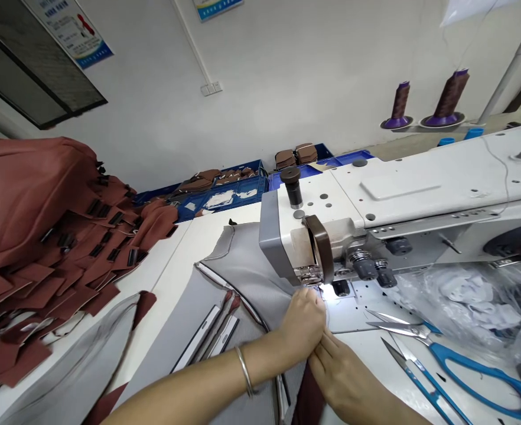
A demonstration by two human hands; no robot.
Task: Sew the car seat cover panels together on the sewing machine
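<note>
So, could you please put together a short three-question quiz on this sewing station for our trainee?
1. True or false: the left hand wears a bangle on its wrist.
2. What lies right of the right hand? A) blue-handled scissors B) a tape measure C) a ruler
3. Which colour is the fabric under the sewing machine?

Key: 1 true; 2 A; 3 grey, with dark piping; both hands pinch it by the needle.

White wall (287, 71) with posters (72, 29); blue crates (225, 198) below
</note>
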